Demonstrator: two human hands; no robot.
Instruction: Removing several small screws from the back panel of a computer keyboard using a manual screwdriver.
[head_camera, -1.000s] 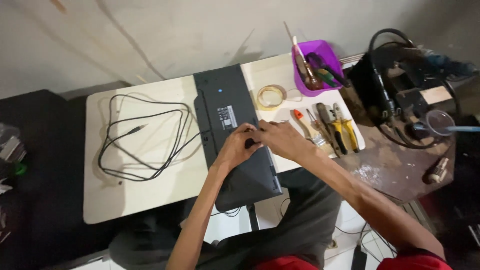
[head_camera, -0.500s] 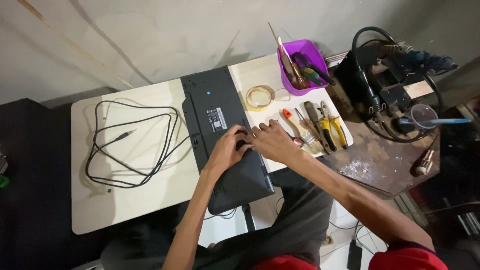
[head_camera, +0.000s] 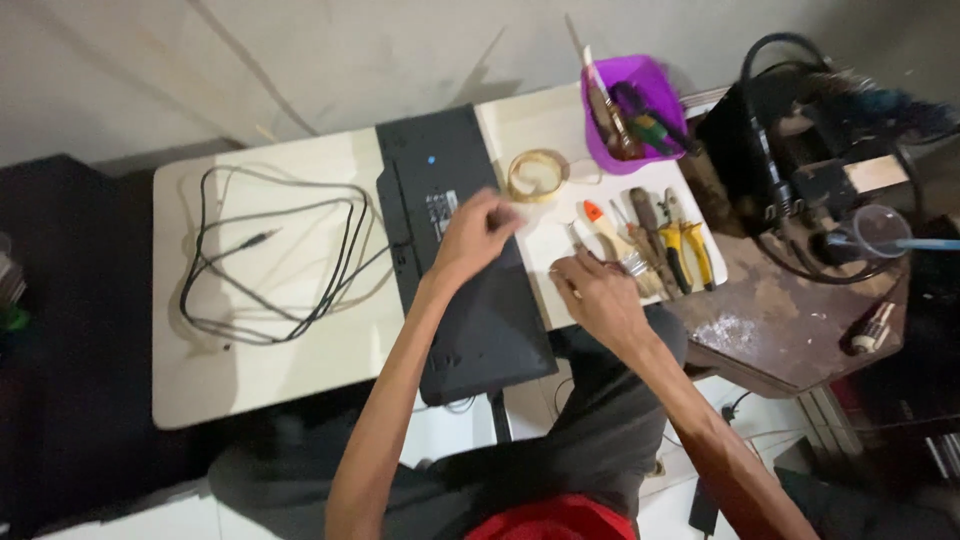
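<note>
Nearest you: dark trousers and a red garment at the bottom edge, both forearms reaching up over the table (head_camera: 250, 390).

Your left hand (head_camera: 478, 235) rests on the upturned black laptop (head_camera: 455, 260), fingers loosely curled on its base near the pale label; the grip pinches nothing that shows. The laptop lies bottom-up across the table's right part, its near end overhanging the front edge toward your lap, its far end close to the back edge.

Your right hand (head_camera: 598, 290) sits just right of the laptop, at the near end of the tool row, fingers bent together. Motion blur here; you cannot tell whether that grip closes on a small tool or only touches one.

The tool row (head_camera: 655, 240) lies on the table's right end: an orange-tipped piece, a dark-handled driver, yellow-handled pliers, side by side and near parallel. Little free room between laptop and tools, just a pale strip of tabletop.

Beyond, a roll of tan tape (head_camera: 537, 175) lies flat beside the laptop's far end. A purple tub (head_camera: 660, 90) of tools stands at the back right corner.

Left of the laptop, a black cable (head_camera: 270, 260) sprawls in loose loops; the tabletop around it is otherwise bare.

Right of the table, a worn brown bench (head_camera: 790, 320), scuffed and dusted white, carries a dark machine (head_camera: 800, 170) wound with black cord. Behind all, a pale wall (head_camera: 300, 60); to the left, dark furniture.
</note>
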